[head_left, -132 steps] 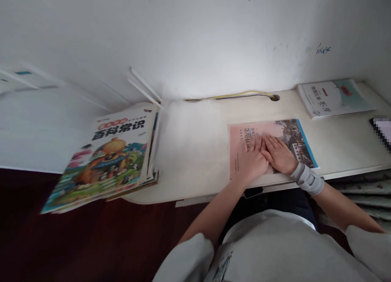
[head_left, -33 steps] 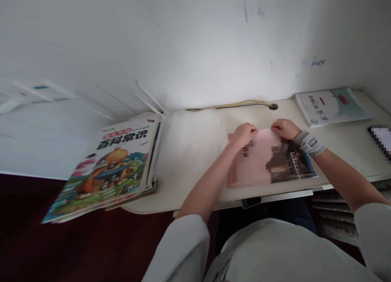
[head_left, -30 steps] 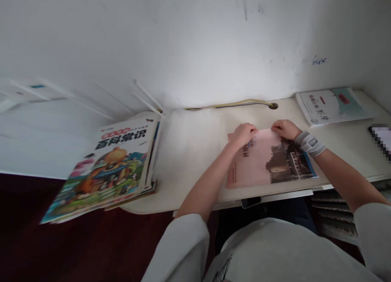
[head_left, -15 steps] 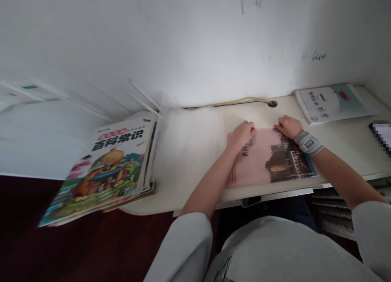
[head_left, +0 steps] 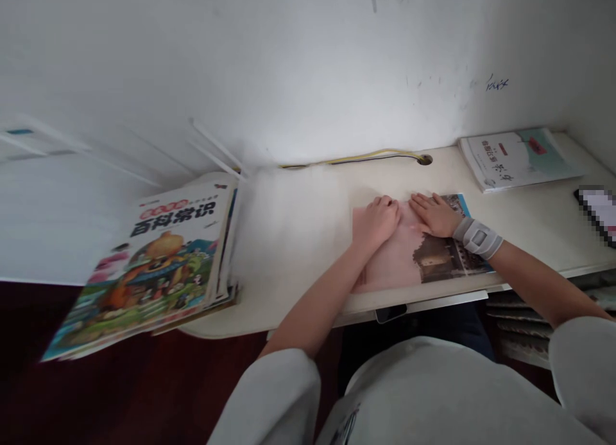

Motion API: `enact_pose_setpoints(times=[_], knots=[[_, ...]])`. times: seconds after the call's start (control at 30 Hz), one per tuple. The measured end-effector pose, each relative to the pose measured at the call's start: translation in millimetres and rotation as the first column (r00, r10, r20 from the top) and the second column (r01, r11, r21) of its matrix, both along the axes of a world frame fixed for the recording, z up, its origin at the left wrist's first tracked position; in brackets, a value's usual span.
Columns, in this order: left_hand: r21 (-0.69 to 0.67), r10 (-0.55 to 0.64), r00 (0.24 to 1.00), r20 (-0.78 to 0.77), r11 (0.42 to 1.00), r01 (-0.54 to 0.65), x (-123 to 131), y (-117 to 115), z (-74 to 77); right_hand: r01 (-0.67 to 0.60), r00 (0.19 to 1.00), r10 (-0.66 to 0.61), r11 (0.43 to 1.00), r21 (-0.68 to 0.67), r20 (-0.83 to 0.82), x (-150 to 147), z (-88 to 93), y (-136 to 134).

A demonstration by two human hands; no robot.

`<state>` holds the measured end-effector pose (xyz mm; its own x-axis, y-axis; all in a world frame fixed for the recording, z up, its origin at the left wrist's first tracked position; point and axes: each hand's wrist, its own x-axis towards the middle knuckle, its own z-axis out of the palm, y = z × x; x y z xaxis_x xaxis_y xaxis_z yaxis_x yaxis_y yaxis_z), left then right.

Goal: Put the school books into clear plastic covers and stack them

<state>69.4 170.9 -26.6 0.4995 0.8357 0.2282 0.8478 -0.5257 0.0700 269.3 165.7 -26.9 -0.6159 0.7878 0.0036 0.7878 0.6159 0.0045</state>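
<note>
A pink book (head_left: 399, 265) with a dark building photo and a blue right edge lies flat on the white desk (head_left: 298, 239) in front of me. My left hand (head_left: 376, 221) rests palm down on its upper left part, fingers stretched out. My right hand (head_left: 433, 214) lies flat on the upper middle of the cover, fingers extended toward the left hand. A grey wrist band (head_left: 479, 238) wraps my right wrist. Neither hand holds anything.
A stack of colourful children's books (head_left: 154, 265) overhangs the desk's left end. A white and teal booklet (head_left: 517, 157) lies at the back right. A yellow cable (head_left: 356, 157) runs along the wall to a hole (head_left: 424, 160). A blurred-out object (head_left: 599, 210) sits at far right.
Half a second ago both hands were curled at the book's top edge. Now they lie flat and open on the cover, slightly nearer to me.
</note>
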Motion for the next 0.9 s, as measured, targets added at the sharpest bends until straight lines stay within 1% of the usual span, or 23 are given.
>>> enact_pose_setpoints(times=[0.13,0.23,0.3,0.4,0.5,0.57,0.63,0.7,0.77,0.83,0.9], knots=[[-0.058,0.093,0.991,0.101,0.994,-0.088,-18.4,2.8,-8.7,0.021,0.998,-0.022,0.999,-0.028,-0.052,26.9,-11.0,5.9],[-0.102,0.140,0.981,0.131,0.987,-0.128,-24.8,5.5,-14.0,0.059,0.994,-0.061,0.998,-0.025,-0.093,50.5,-14.6,9.0],[-0.106,0.164,0.975,0.150,0.983,-0.149,-27.9,6.4,-14.5,0.082,0.989,-0.084,0.996,-0.024,-0.122,61.3,-16.1,8.7],[-0.120,0.224,0.966,0.131,0.970,-0.209,-35.4,7.4,-8.2,0.102,0.984,-0.103,0.995,-0.018,-0.146,69.3,-18.0,6.2],[-0.147,0.298,0.954,0.046,0.946,-0.289,-44.7,13.0,4.0,0.116,0.984,-0.116,0.993,-0.002,-0.139,70.1,-20.6,4.4],[-0.206,0.344,0.938,0.029,0.921,-0.331,-49.3,21.2,12.2,0.133,0.983,-0.130,0.991,0.018,-0.130,69.2,-23.3,4.3],[-0.326,0.380,0.922,0.075,0.883,-0.338,-51.9,31.8,18.7,0.143,0.983,-0.137,0.989,0.038,-0.126,68.3,-26.2,4.9],[-0.434,0.408,0.902,0.138,0.844,-0.315,-54.0,41.8,23.3,0.141,0.983,-0.134,0.989,0.051,-0.122,68.0,-28.7,5.6],[-0.490,0.429,0.884,0.184,0.820,-0.296,-57.3,47.6,26.1,0.135,0.985,-0.128,0.989,0.060,-0.117,68.1,-30.3,6.2],[-0.524,0.460,0.858,0.229,0.801,-0.290,-63.0,47.1,27.0,0.136,0.985,-0.128,0.988,0.067,-0.114,68.2,-30.9,6.5],[-0.577,0.507,0.813,0.285,0.768,-0.277,-70.1,40.8,26.3,0.138,0.985,-0.130,0.988,0.067,-0.112,68.3,-31.2,6.6]])
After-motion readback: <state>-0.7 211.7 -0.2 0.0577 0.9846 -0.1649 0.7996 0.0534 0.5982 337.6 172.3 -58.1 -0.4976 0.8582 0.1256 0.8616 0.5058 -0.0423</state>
